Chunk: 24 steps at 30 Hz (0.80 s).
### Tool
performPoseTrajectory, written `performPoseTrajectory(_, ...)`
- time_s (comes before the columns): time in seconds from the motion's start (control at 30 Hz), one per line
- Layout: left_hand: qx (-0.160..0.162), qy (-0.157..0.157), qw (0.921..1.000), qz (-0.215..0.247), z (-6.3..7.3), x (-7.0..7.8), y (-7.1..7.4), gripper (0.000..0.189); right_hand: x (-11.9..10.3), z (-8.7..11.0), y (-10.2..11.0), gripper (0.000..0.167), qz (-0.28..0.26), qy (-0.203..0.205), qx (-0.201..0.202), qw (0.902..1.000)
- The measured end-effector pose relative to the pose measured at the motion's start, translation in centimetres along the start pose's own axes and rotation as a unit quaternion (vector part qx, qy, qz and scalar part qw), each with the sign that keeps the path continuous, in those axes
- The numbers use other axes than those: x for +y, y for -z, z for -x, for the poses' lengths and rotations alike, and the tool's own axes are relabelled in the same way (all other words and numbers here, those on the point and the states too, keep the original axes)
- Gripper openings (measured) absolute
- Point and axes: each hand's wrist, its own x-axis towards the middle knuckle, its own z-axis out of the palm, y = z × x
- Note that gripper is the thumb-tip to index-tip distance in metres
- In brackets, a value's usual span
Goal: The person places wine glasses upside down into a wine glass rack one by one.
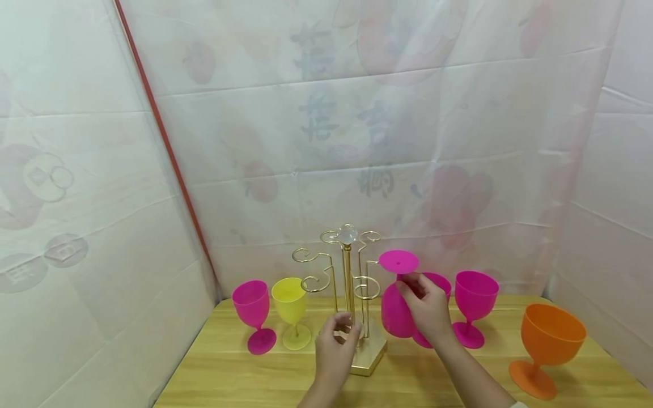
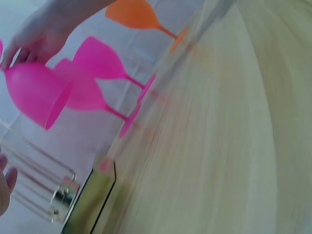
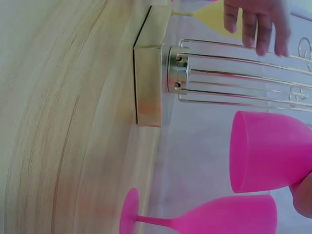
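My right hand (image 1: 428,303) pinches the stem of a pink goblet (image 1: 394,311) just below its foot. The goblet hangs upside down, its foot level with the hooks at the right side of a gold wire rack (image 1: 367,362). In the right wrist view this goblet (image 3: 270,151) shows its mouth turned toward the tabletop, clear of the wood. My left hand (image 1: 335,345) is in front of the rack's posts with loosely bent fingers. The right wrist view shows those fingers (image 3: 263,29) beside the rods, holding nothing.
Two pink goblets stand upright right of the rack, one (image 1: 437,280) partly behind my right hand, the other (image 1: 474,294) farther right. An orange goblet (image 1: 551,334) stands near the right edge. A pink goblet (image 1: 252,306) and a yellow goblet (image 1: 289,303) stand left. Pale sheeting (image 1: 306,141) surrounds the wooden table (image 1: 214,374).
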Motion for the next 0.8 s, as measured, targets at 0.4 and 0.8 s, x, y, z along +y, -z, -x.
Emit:
performPoseTrajectory(0.4,-0.033,0.106,0.9936,-0.019,-1.0,-2.2,1.7,0.076,0.5,0.0,0.0,0.025,0.0,-0.006,-0.003,1.0)
performPoseTrajectory(0.8,-0.127,0.145,0.9807,0.028,-1.9,-4.1,1.9,0.096,2.0,-0.4,-0.3,0.026,-0.015,0.017,-0.006,0.9997)
